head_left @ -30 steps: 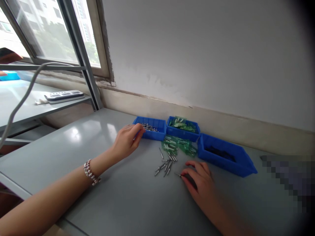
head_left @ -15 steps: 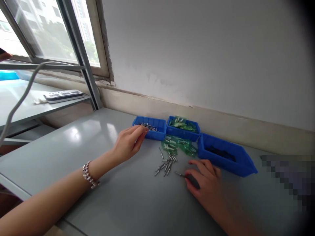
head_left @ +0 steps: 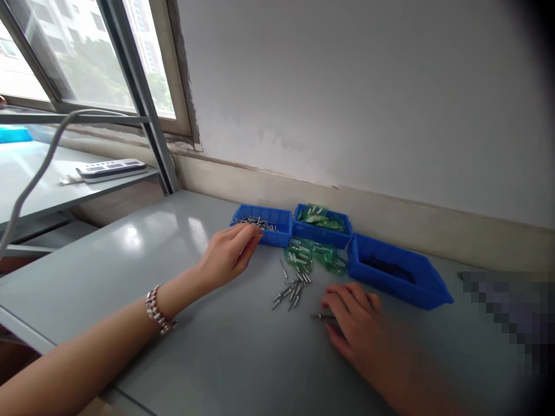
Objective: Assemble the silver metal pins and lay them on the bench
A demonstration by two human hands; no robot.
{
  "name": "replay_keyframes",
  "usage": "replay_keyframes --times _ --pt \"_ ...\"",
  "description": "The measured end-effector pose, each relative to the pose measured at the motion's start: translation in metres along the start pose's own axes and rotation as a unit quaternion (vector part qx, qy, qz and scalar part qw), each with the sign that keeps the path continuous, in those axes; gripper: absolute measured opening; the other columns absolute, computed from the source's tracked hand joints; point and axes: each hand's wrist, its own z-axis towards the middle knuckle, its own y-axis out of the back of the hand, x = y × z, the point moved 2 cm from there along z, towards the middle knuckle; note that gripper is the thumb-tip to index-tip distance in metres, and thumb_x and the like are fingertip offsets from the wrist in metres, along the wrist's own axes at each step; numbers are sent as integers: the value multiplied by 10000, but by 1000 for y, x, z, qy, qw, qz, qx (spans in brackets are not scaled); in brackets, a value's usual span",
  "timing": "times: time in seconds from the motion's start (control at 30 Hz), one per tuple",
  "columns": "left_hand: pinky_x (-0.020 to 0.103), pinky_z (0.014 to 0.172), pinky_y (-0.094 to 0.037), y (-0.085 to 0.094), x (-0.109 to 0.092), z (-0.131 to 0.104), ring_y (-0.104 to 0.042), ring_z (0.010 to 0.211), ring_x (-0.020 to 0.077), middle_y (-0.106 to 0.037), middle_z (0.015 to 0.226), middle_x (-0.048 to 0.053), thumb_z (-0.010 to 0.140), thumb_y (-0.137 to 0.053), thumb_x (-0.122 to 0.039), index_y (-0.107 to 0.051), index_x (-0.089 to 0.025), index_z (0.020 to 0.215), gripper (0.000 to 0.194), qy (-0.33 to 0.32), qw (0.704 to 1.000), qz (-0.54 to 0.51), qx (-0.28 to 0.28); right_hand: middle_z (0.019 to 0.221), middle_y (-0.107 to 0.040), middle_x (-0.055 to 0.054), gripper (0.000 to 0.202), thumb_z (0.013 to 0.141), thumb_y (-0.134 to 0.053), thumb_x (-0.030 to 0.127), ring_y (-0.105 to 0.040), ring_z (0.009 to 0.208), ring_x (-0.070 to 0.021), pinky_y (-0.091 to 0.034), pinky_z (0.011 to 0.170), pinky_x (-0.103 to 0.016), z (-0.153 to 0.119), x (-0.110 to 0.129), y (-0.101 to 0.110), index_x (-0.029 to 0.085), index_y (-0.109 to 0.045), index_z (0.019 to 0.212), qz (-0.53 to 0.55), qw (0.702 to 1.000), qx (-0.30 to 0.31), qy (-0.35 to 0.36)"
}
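Observation:
My left hand (head_left: 232, 251), with a bracelet at the wrist, is closed in a pinch at the front of the left blue bin (head_left: 277, 237), which holds many metal pins. What its fingertips hold, if anything, is hidden. Over the table at the right, my right hand (head_left: 353, 320) has its thumb and fingers around a metal pin (head_left: 321, 316), whose thin end points left. Between the hands lies a loose pile of metal pins (head_left: 297, 289). Green packets (head_left: 299, 254) of similar pins lie behind the pile.
The middle blue bin (head_left: 323, 234) holds more green packets. A larger blue bin (head_left: 399, 289) at the right contains dark items. On the left are a metal frame (head_left: 162, 147), a grey cable (head_left: 47, 156) and a white power strip (head_left: 113, 169). A wall stands behind.
My right hand has shifted slightly up and left, its fingers drawn closer together over the pin, which has turned nearly level. My left hand has moved slightly down from the left bin.

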Motion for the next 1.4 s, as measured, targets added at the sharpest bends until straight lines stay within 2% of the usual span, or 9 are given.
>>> replay_keyframes --times 0.1,0.2,0.3,0.47,0.7,0.9,1.07,1.2,1.4 --pt "195 591 -395 0 -1 0 -478 593 75 -592 815 33 884 -422 -120 -479 -159 899 71 -1 1000 -4 3 896 -621 -47 285 741 -491 18 -524 858 -239 -364 687 -354 2 3 1 195 -553 956 75 996 41 8" --pt "197 601 -397 -1 -1 -1 -479 594 75 -593 826 34 883 -425 -120 -471 -160 892 62 -1 1000 -7 9 873 -605 -36 301 762 -432 -29 -520 845 -224 -375 698 -352 2 4 0 199 -545 923 115 990 85 -15" --pt "202 609 -400 -2 0 -1 -475 591 75 -592 838 33 882 -428 -115 -463 -163 890 60 -3 1000 -11 16 864 -595 -39 335 712 -420 -65 -518 844 -232 -384 702 -364 1 3 0 195 -545 883 113 987 106 -37" --pt "201 595 -408 -2 -8 0 -513 651 92 -592 833 35 879 -424 -113 -460 -163 877 61 -15 999 -22 43 859 -587 -34 359 675 -443 -70 -517 854 -240 -394 711 -367 0 1 -2 201 -551 885 99 988 114 -45" --pt "229 606 -429 5 -38 0 -517 688 122 -586 807 46 852 -445 -84 -437 -148 827 69 -100 990 -33 98 847 -606 -50 311 779 -414 -33 -522 854 -245 -402 732 -392 -4 -2 -8 196 -590 892 94 989 102 -48" --pt "229 554 -375 -1 -44 -4 -444 621 114 -531 719 28 887 -388 -124 -434 -152 803 100 -93 982 -50 157 885 -631 -35 305 837 -412 22 -550 860 -218 -448 725 -359 -1 -2 1 227 -567 1002 149 985 66 -50" --pt "253 514 -323 -11 -54 -10 -406 558 120 -464 631 9 920 -305 -174 -421 -159 768 191 -94 964 -46 242 789 -600 -21 261 838 -424 90 -572 791 -203 -484 715 -361 5 7 10 233 -559 1010 267 957 30 -109" --pt "260 523 -359 -20 -58 -16 -476 588 140 -521 684 17 906 -370 -268 -430 -158 887 126 -65 946 -56 312 800 -592 -10 245 831 -447 137 -573 760 -183 -485 718 -335 4 13 8 252 -572 1007 342 925 24 -161" --pt "240 566 -413 -24 -63 -20 -549 671 140 -579 857 32 874 -444 -284 -441 -180 1042 198 -24 930 -137 340 777 -586 10 260 831 -469 199 -573 708 -163 -484 683 -303 2 21 3 264 -530 1075 434 876 13 -210"
